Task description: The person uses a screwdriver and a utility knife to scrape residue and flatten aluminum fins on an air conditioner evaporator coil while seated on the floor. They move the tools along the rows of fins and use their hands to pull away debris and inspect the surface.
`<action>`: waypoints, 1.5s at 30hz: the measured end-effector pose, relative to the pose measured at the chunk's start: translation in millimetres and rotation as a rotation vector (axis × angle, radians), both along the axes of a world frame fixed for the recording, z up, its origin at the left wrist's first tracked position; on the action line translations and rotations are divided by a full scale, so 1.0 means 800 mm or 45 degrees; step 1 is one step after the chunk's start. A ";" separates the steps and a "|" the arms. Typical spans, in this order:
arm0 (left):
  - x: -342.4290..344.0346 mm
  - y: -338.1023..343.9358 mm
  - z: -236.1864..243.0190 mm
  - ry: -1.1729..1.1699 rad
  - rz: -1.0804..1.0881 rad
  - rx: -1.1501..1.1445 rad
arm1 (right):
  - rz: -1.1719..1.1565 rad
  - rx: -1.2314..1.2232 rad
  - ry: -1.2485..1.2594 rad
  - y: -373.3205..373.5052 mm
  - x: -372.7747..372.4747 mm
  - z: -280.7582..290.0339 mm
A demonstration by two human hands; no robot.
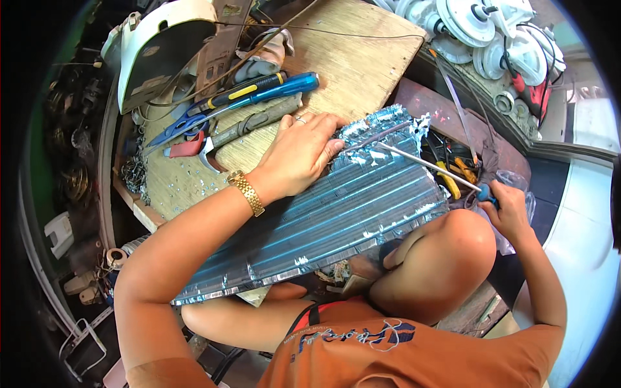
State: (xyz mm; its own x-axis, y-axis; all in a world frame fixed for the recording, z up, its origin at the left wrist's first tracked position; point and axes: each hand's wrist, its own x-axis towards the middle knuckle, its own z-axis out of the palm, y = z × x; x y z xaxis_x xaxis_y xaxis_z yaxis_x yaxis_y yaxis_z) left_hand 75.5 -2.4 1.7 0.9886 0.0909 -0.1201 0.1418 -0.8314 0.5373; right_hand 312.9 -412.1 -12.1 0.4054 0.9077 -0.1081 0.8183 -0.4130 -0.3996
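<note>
A finned metal panel [349, 213] with bright blue strips and torn, crumpled upper edges lies slanted across the board and over my bent legs. My left hand [304, 149], wearing a ring and gold watch, grips its far edge, fingers together. My right hand [508, 210] is closed on the blue handle of a long screwdriver [440, 165], whose shaft reaches the panel's torn part. A thin dark rod or tube [378, 136] lies along that part. Just beyond my left hand are a blue screwdriver [291, 85], a black-and-yellow tool [239, 88] and a grey bar [255, 119].
The wooden board [362, 52] has scissors [187, 126] and a white curved housing [155, 32] near its left. White pulleys [469, 26] sit top right. Yellow-handled tools [462, 171] and a plastic bag [521, 184] lie right of the panel. Clutter lines the left.
</note>
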 end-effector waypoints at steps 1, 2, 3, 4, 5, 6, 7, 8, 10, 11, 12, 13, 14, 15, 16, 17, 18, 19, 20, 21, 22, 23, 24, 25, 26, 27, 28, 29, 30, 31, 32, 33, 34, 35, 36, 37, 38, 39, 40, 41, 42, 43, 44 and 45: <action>-0.003 0.000 -0.001 0.003 0.005 0.006 | 0.023 0.045 -0.099 0.008 0.005 -0.004; -0.007 0.000 -0.004 -0.018 0.012 -0.020 | 0.002 0.136 -0.109 0.018 0.004 -0.017; -0.009 0.003 -0.007 -0.050 0.016 -0.038 | -0.031 0.122 -0.001 0.029 -0.006 -0.032; -0.001 0.002 -0.005 -0.060 0.005 -0.028 | -0.056 0.202 0.049 0.048 -0.020 -0.049; 0.000 -0.001 -0.005 -0.055 0.004 -0.014 | -0.071 0.287 0.116 0.071 -0.035 -0.060; -0.008 0.004 -0.015 -0.056 -0.015 0.073 | -0.029 0.289 0.106 0.093 -0.041 -0.048; -0.005 0.005 -0.011 -0.049 0.003 0.092 | 0.008 0.296 0.090 0.110 -0.037 -0.031; 0.000 0.003 -0.007 -0.106 -0.001 0.021 | -0.036 0.240 0.178 0.111 -0.031 -0.015; -0.006 -0.001 -0.010 -0.180 -0.007 -0.079 | -0.125 0.191 0.407 0.082 -0.010 0.004; -0.008 0.002 -0.010 -0.204 0.011 -0.073 | -0.187 0.186 0.567 0.073 -0.003 0.033; -0.010 0.003 -0.012 -0.187 0.008 -0.109 | -0.230 0.148 0.652 0.065 -0.001 0.063; -0.015 0.003 -0.015 -0.156 0.006 -0.146 | -0.274 0.107 0.749 0.059 -0.003 0.091; -0.018 0.006 -0.018 -0.177 -0.012 -0.140 | -0.316 -0.011 0.788 0.058 -0.004 0.123; -0.018 0.009 -0.020 -0.200 -0.008 -0.139 | -0.311 -0.009 0.764 0.057 -0.010 0.144; -0.020 0.014 -0.021 -0.253 -0.032 -0.199 | -0.298 -0.114 0.760 0.057 -0.020 0.162; -0.024 0.019 -0.021 -0.303 -0.054 -0.258 | -0.284 -0.219 0.755 0.060 -0.032 0.180; -0.025 0.026 -0.015 -0.308 -0.073 -0.354 | -0.318 -0.327 0.689 0.065 -0.046 0.196; -0.027 0.027 -0.002 -0.316 -0.079 -0.357 | -0.349 -0.450 0.675 0.074 -0.058 0.212; -0.033 0.030 0.012 -0.237 -0.124 -0.167 | -0.388 -0.490 0.721 0.081 -0.067 0.224; -0.044 0.033 0.024 -0.161 -0.160 0.026 | -0.421 -0.529 0.762 0.087 -0.075 0.235; -0.057 0.033 0.026 -0.144 -0.133 0.051 | -0.416 -0.529 0.755 0.092 -0.080 0.242; -0.070 0.035 0.022 -0.148 -0.125 0.053 | -0.368 -0.509 0.744 0.097 -0.084 0.247; -0.082 0.034 0.020 -0.173 -0.092 0.066 | -0.322 -0.487 0.730 0.100 -0.087 0.252; -0.091 0.033 0.016 -0.196 -0.060 0.080 | -0.317 -0.487 0.721 0.101 -0.086 0.252; -0.100 0.031 0.013 -0.134 -0.007 0.101 | -0.228 -0.456 0.691 0.103 -0.082 0.250; -0.101 0.030 0.013 -0.136 -0.004 0.098 | -0.143 -0.429 0.666 0.106 -0.081 0.247; -0.100 0.030 0.013 -0.126 -0.013 0.122 | -0.142 -0.432 0.663 0.114 -0.082 0.249; -0.099 0.029 0.013 -0.116 -0.022 0.146 | -0.162 -0.483 0.674 0.125 -0.084 0.254; -0.099 0.029 0.009 -0.115 -0.017 0.141 | -0.179 -0.538 0.687 0.133 -0.084 0.257; -0.100 0.030 0.005 -0.160 -0.026 0.121 | -0.177 -0.545 0.686 0.138 -0.083 0.259; -0.099 0.031 0.001 -0.207 -0.035 0.101 | -0.179 -0.578 0.708 0.143 -0.082 0.261; -0.097 0.031 0.000 -0.203 -0.036 0.096 | -0.186 -0.610 0.737 0.148 -0.079 0.260; -0.096 0.030 0.000 -0.194 -0.036 0.087 | -0.189 -0.615 0.741 0.153 -0.077 0.263; -0.095 0.029 0.000 -0.185 -0.037 0.078 | -0.287 -0.696 0.842 0.160 -0.076 0.268; -0.098 0.029 0.000 -0.197 -0.036 0.101 | -0.378 -0.781 0.950 0.169 -0.074 0.272; -0.097 0.029 0.000 -0.190 -0.034 0.090 | -0.379 -0.793 0.955 0.182 -0.074 0.278; -0.097 0.028 -0.001 -0.178 -0.035 0.087 | -0.427 -0.887 0.968 0.196 -0.075 0.285; -0.096 0.028 0.000 -0.168 -0.037 0.085 | -0.477 -0.979 0.978 0.208 -0.075 0.290; -0.094 0.026 0.003 -0.136 -0.050 0.070 | -0.529 -0.990 0.989 0.214 -0.076 0.292; -0.093 0.026 0.002 -0.133 -0.051 0.059 | -0.534 -1.001 0.992 0.218 -0.080 0.290; -0.097 0.027 0.003 -0.133 -0.043 0.057 | -0.325 -0.954 0.766 0.222 -0.087 0.287; -0.096 0.023 0.001 -0.150 -0.045 0.044 | -0.136 -0.903 0.531 0.216 -0.096 0.290; -0.094 0.028 -0.001 -0.106 -0.042 0.005 | -0.032 -0.659 0.401 0.204 -0.106 0.283; -0.093 0.035 0.001 -0.153 -0.027 0.042 | -0.038 -0.658 0.398 0.200 -0.107 0.280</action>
